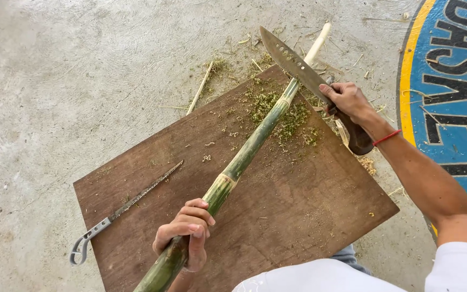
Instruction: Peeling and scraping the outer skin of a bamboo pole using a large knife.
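A long green bamboo stalk lies slanted over a brown wooden board, its pale peeled tip toward the top. My left hand grips the stalk near its lower end. My right hand holds the dark handle of a big knife, whose blade with a row of holes rests against the stalk's upper part. Green shavings lie on the board around that spot.
A thin saw blade with a metal handle lies on the board's left side, its handle over the edge. A thin pale stick and scraps lie on the concrete floor. A painted blue and yellow marking covers the floor at right.
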